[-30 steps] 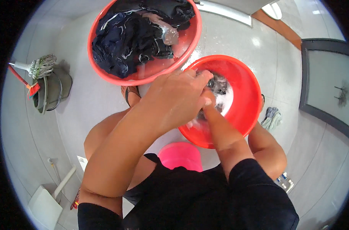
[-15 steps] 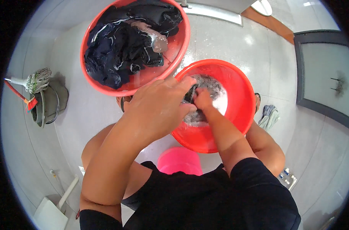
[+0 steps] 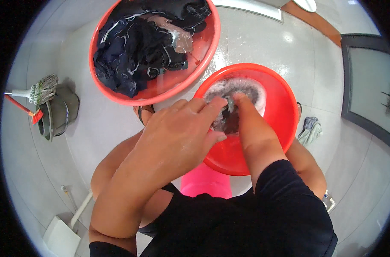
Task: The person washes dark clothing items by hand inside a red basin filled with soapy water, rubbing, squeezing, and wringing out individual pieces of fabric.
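Observation:
A red basin (image 3: 277, 128) holds foamy grey water, with a dark wet cloth (image 3: 227, 121) in the middle of the suds. My right hand (image 3: 239, 100) reaches down into the basin and is closed on the cloth; its fingertips are partly hidden by cloth and foam. Above the basin's left rim hangs my left hand (image 3: 182, 128), close to the camera. Its thumb and forefinger are spread, with nothing seen between them, while the other fingers are curled and partly hidden behind the hand.
A larger pinkish-red basin (image 3: 215, 40) at the far left holds dark wet clothes (image 3: 139, 51) and a brownish cloth (image 3: 183, 42). A pink bucket (image 3: 205, 183) stands below the red basin. Mop (image 3: 44, 90) and grey bucket (image 3: 66, 107) are left; a crumpled cloth (image 3: 310, 132) lies right.
My right hand has pushed farther into the suds, and the foam has spread toward the far side of the basin. My left thumb and forefinger have parted more. The view has shifted slightly.

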`<state>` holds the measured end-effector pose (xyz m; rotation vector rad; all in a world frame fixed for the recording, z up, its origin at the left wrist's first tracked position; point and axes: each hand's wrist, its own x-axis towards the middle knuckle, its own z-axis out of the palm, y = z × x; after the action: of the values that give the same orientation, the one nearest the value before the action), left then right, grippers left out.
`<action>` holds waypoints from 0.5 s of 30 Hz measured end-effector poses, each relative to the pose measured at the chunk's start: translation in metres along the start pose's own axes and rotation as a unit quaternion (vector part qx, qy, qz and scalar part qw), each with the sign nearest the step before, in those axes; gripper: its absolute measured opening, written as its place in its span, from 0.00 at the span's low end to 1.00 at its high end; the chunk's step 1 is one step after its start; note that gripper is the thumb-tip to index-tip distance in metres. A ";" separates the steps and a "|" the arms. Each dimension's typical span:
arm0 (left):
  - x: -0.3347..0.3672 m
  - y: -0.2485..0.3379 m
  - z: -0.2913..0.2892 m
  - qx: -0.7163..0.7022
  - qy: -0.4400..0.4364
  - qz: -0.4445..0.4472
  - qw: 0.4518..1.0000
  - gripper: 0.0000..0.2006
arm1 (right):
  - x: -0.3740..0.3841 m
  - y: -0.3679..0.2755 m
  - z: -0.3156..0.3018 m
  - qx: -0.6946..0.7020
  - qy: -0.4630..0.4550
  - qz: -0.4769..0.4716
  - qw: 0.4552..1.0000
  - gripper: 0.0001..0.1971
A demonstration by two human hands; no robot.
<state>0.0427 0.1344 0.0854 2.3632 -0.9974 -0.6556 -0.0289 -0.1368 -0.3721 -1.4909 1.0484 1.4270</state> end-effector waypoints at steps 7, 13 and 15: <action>0.001 -0.010 0.002 -0.047 0.016 -0.017 0.999 0.26 | -0.145 -0.029 0.044 -0.134 0.300 -0.348 0.878 0.14; 0.018 -0.007 0.015 -0.020 0.001 0.001 1.000 0.27 | -0.259 -0.013 0.023 0.127 0.181 -0.423 0.879 0.07; 0.023 -0.003 0.020 -0.019 0.000 -0.010 1.000 0.22 | -0.308 -0.004 0.021 0.187 0.144 -0.440 0.866 0.07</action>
<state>0.0464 0.1141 0.0630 2.3439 -0.9535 -0.6771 -0.0379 -0.1048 -0.0647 -1.5923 0.5993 0.3405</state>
